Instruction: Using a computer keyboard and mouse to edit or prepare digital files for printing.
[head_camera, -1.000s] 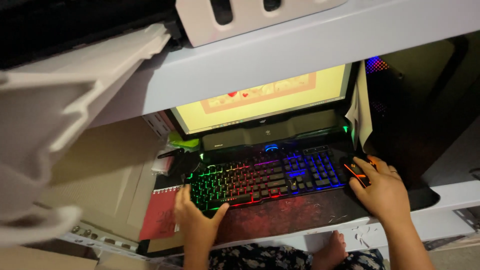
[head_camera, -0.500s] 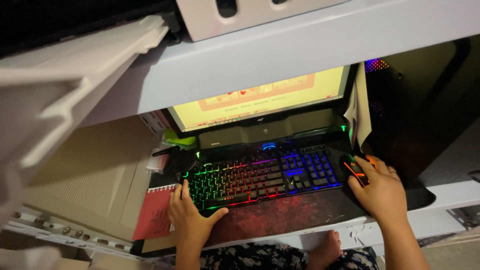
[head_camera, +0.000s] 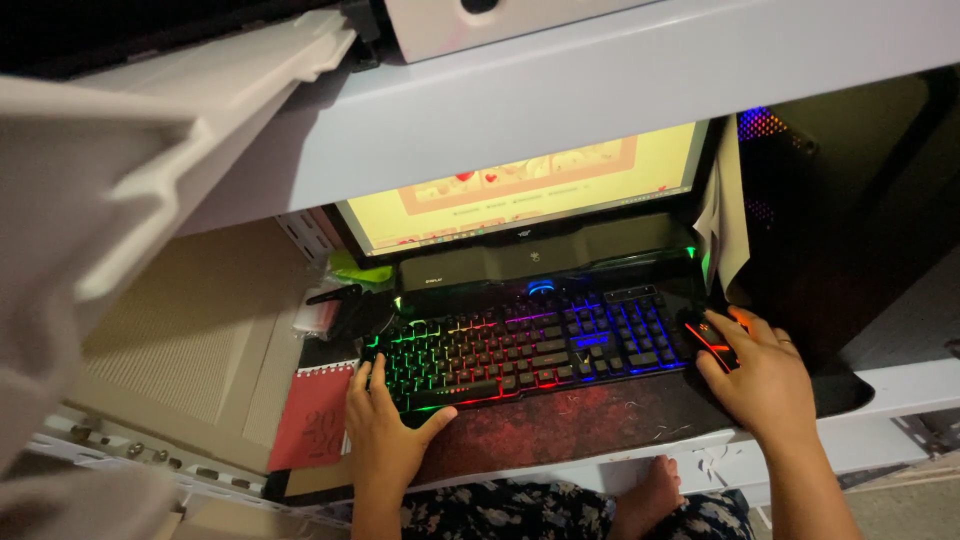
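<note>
A black keyboard (head_camera: 525, 350) with rainbow backlit keys lies on a dark red-patterned desk mat (head_camera: 580, 425). My left hand (head_camera: 385, 430) rests at the keyboard's left end, fingers up along its edge and thumb stretched toward the bottom row. My right hand (head_camera: 755, 370) covers a black mouse (head_camera: 708, 338) with red glow, just right of the keyboard. Behind the keyboard stands a monitor (head_camera: 525, 195) with a yellow screen, and a black speaker bar (head_camera: 545, 265) sits below it.
A white shelf (head_camera: 560, 95) overhangs the monitor. A lit black computer tower (head_camera: 840, 200) stands at the right. A red spiral notebook (head_camera: 315, 415) lies left of the keyboard. A white slatted panel (head_camera: 110, 170) fills the left. A bare foot (head_camera: 655, 495) shows under the desk edge.
The view has shifted slightly downward and left. Both hands stay where they were, the left at the keyboard's end and the right on the mouse.
</note>
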